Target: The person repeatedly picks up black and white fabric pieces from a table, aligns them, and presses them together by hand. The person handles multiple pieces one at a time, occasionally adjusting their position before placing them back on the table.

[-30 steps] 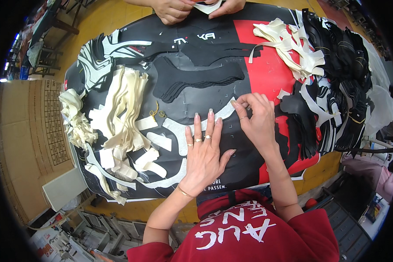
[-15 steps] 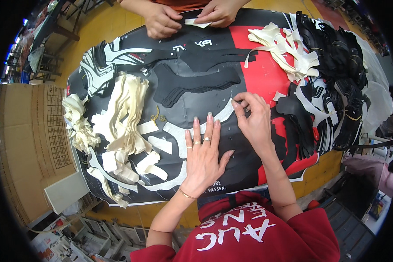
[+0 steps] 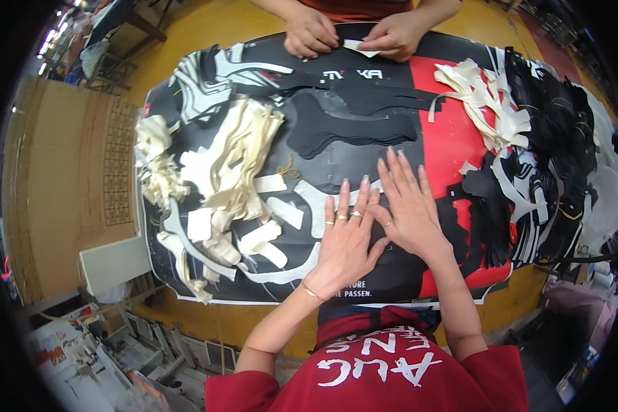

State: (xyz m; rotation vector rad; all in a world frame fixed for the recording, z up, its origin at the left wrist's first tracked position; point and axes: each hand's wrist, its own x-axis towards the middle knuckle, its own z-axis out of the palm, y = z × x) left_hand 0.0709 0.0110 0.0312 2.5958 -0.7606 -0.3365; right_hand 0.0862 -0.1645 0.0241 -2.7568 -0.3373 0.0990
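My left hand (image 3: pixel 349 237) lies flat, fingers spread, on a pale grey curved cut piece (image 3: pixel 314 199) that looks like fabric. Close beside it, my right hand (image 3: pixel 417 218) rests flat with fingers stretched out, covering the piece's right end. Thumb and fingers of the two hands nearly touch. Another pale curved strip (image 3: pixel 275 276) lies left of my left wrist. Beyond my hands is a neat stack of black cut pieces (image 3: pixel 353 135). Small cream pieces (image 3: pixel 285 211) lie just to the left.
A tall heap of cream pieces (image 3: pixel 237 161) fills the table's left side. Black and white bundles (image 3: pixel 553 130) crowd the right, near more cream pieces (image 3: pixel 484 110). Across the table, a co-worker's hands (image 3: pixel 395 36) hold a small white piece (image 3: pixel 359 48). A cardboard box (image 3: pixel 69 185) stands left.
My right hand has gone from pinching the grey piece's far tip to lying flat on it, nearer my left hand. The whole view has shifted, so the table appears farther right.
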